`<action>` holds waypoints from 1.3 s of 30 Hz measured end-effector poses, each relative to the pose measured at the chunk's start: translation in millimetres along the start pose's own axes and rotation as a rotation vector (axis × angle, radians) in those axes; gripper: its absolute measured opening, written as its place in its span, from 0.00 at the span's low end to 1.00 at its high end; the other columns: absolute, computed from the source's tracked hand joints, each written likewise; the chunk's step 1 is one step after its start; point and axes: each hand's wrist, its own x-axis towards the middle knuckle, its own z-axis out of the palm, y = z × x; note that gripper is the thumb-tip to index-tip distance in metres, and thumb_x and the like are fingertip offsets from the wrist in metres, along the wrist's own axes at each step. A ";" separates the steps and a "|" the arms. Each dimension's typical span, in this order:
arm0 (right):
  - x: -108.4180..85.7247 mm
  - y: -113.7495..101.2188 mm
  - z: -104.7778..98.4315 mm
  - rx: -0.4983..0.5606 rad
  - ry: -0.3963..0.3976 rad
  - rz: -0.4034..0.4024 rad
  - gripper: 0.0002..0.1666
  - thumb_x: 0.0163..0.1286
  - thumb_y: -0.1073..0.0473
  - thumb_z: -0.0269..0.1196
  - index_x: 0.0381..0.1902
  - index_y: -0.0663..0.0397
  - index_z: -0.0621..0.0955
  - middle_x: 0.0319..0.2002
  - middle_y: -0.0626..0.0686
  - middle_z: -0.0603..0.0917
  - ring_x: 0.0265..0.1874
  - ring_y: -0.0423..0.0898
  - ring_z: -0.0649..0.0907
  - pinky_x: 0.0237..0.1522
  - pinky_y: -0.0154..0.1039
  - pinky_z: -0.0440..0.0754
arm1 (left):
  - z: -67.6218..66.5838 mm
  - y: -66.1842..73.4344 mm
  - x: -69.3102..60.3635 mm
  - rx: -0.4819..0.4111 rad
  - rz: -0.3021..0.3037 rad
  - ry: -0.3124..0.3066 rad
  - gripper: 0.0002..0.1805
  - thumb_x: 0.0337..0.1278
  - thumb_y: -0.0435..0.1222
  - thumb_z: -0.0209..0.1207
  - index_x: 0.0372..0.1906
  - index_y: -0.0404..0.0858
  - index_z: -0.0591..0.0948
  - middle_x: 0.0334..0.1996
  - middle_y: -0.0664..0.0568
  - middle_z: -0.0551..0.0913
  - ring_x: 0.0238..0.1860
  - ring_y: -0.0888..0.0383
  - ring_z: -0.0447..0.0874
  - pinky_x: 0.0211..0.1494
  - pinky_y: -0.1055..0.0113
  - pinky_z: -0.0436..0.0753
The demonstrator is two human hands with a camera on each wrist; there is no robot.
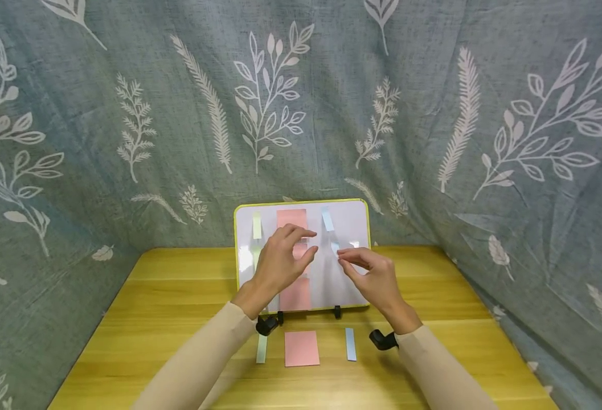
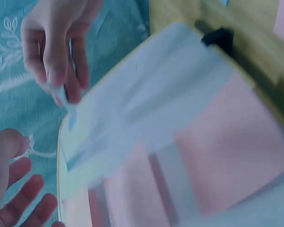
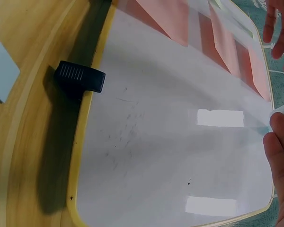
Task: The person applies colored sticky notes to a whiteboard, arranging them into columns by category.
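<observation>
A small blue sticky strip (image 1: 335, 248) is pinched between the thumb and fingers of my right hand (image 1: 375, 276), close to the right half of the whiteboard (image 1: 347, 285). The left wrist view shows this strip (image 2: 71, 113) hanging from the fingertips. My left hand (image 1: 280, 259) holds nothing; thumb and fingers are spread before the board's middle. On the board are several pink notes (image 1: 295, 295) in a column, green strips (image 1: 257, 225) at left and another blue strip (image 1: 328, 219) at upper right. The left hand partly hides the pink column and a lower green strip.
On the wooden table (image 1: 177, 296) before the board lie a green strip pad (image 1: 262, 348), a pink note pad (image 1: 302, 348) and a blue strip pad (image 1: 351, 344). Black stand feet (image 1: 337, 311) hold the board's lower edge. A patterned curtain (image 1: 321, 114) hangs behind.
</observation>
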 end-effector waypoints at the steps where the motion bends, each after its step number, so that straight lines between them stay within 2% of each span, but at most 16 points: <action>1: -0.1 0.2 0.4 -0.001 0.003 0.004 0.13 0.71 0.75 0.79 0.51 0.60 0.95 0.51 0.59 0.99 0.49 0.58 0.99 0.60 0.26 0.90 | -0.1 -2.9 4.2 0.004 0.004 0.009 0.16 0.76 0.41 0.78 0.62 0.42 0.94 0.56 0.48 0.92 0.54 0.44 0.93 0.53 0.49 0.93; 6: -1.9 -0.3 4.4 -0.004 0.017 -0.016 0.13 0.70 0.75 0.80 0.49 0.60 0.95 0.50 0.60 0.99 0.48 0.59 0.99 0.60 0.26 0.90 | 2.0 -15.1 18.2 0.024 -0.005 0.030 0.20 0.74 0.40 0.79 0.65 0.42 0.92 0.65 0.44 0.90 0.64 0.39 0.89 0.64 0.40 0.90; 11: -3.3 1.3 7.9 -0.020 0.034 -0.049 0.15 0.68 0.77 0.81 0.49 0.60 0.95 0.50 0.61 0.99 0.48 0.60 0.98 0.60 0.25 0.90 | 6.5 -22.1 29.2 0.063 -0.011 0.024 0.23 0.73 0.41 0.79 0.68 0.43 0.91 0.71 0.42 0.87 0.72 0.36 0.85 0.69 0.33 0.86; 14: -2.7 2.7 8.2 -0.023 0.049 -0.043 0.15 0.68 0.78 0.81 0.49 0.61 0.95 0.49 0.60 0.99 0.48 0.60 0.98 0.60 0.25 0.90 | 8.5 -24.4 35.4 0.107 -0.006 -0.003 0.24 0.75 0.43 0.78 0.71 0.46 0.89 0.75 0.43 0.85 0.75 0.36 0.84 0.75 0.31 0.83; 19: 0.0 3.6 7.4 -0.024 0.031 -0.019 0.11 0.71 0.75 0.79 0.49 0.62 0.95 0.50 0.59 0.99 0.49 0.60 0.98 0.60 0.25 0.90 | 8.0 -27.9 42.5 0.174 -0.009 -0.058 0.29 0.72 0.44 0.80 0.74 0.47 0.88 0.79 0.44 0.82 0.81 0.38 0.80 0.87 0.32 0.75; 24: 2.3 5.4 8.4 -0.033 0.035 -0.024 0.10 0.72 0.75 0.79 0.48 0.64 0.95 0.50 0.60 0.99 0.49 0.60 0.98 0.60 0.26 0.90 | 7.2 -29.5 48.7 0.235 -0.003 -0.150 0.39 0.68 0.48 0.83 0.80 0.48 0.83 0.85 0.45 0.77 0.86 0.39 0.74 0.95 0.30 0.63; 29: 2.9 13.6 13.1 -0.043 0.025 -0.004 0.10 0.73 0.75 0.78 0.49 0.62 0.95 0.50 0.59 0.99 0.48 0.58 0.99 0.60 0.26 0.90 | 8.3 -28.3 53.1 0.295 -0.043 -0.243 0.46 0.69 0.55 0.82 0.87 0.51 0.77 0.90 0.47 0.70 0.90 0.40 0.68 0.98 0.30 0.54; 32: 2.1 18.6 16.2 -0.047 0.022 0.006 0.11 0.73 0.75 0.78 0.49 0.60 0.95 0.50 0.58 0.99 0.47 0.58 0.99 0.59 0.25 0.90 | 10.4 -28.0 54.1 0.334 -0.064 -0.275 0.48 0.70 0.56 0.81 0.89 0.51 0.75 0.91 0.48 0.68 0.91 0.41 0.66 0.98 0.30 0.55; 39: 2.3 22.2 19.1 -0.062 0.029 -0.003 0.12 0.73 0.75 0.79 0.49 0.57 0.95 0.51 0.59 0.99 0.46 0.58 0.99 0.59 0.22 0.88 | 15.4 -29.0 56.3 0.386 -0.060 -0.266 0.51 0.69 0.58 0.81 0.90 0.52 0.72 0.92 0.47 0.67 0.92 0.41 0.65 0.96 0.26 0.56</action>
